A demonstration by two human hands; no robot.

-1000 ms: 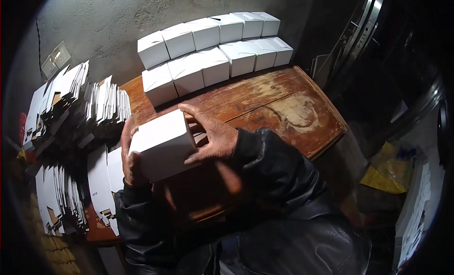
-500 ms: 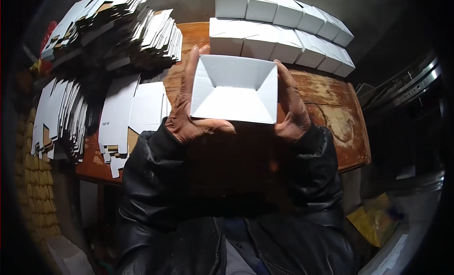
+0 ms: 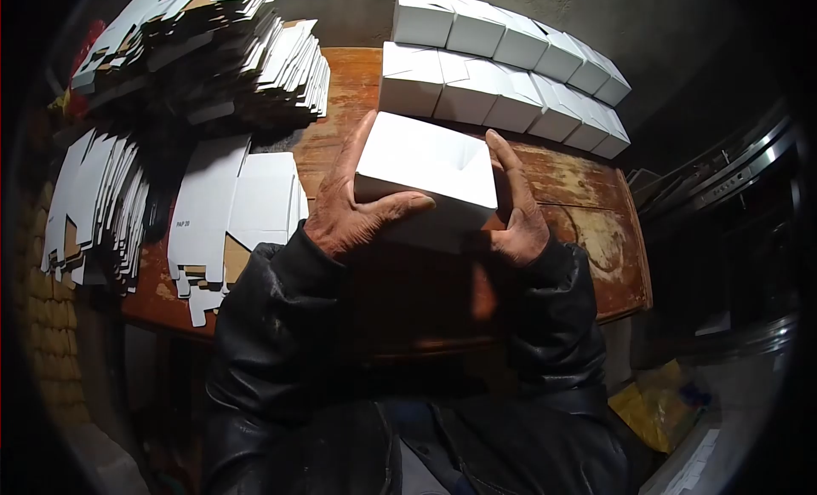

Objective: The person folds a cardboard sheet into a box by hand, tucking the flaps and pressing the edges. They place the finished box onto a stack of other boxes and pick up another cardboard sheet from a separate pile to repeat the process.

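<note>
A white cardboard box (image 3: 408,159) is between my two hands, above the near part of the table. Its open side faces up, and part of the inner walls shows. My left hand (image 3: 351,201) grips the left side, its thumb lying along the near edge and its fingers along the left wall. At the right side, my right hand (image 3: 521,210) is closed on the box with fingers up near the far right corner. The bottom of the box is out of sight, and its near outer wall lies in shadow.
Two rows of closed white boxes (image 3: 511,103) stand at the back right of the wooden table (image 3: 587,240). Large stacks of flat cartons (image 3: 294,69) fill the back left, with more flat cartons (image 3: 204,197) nearer me. A yellow bag (image 3: 655,410) lies low at the right.
The box has tilted and turned in my hands, so its inside shows less and its near outer wall comes into view. My head view has shifted slightly.
</note>
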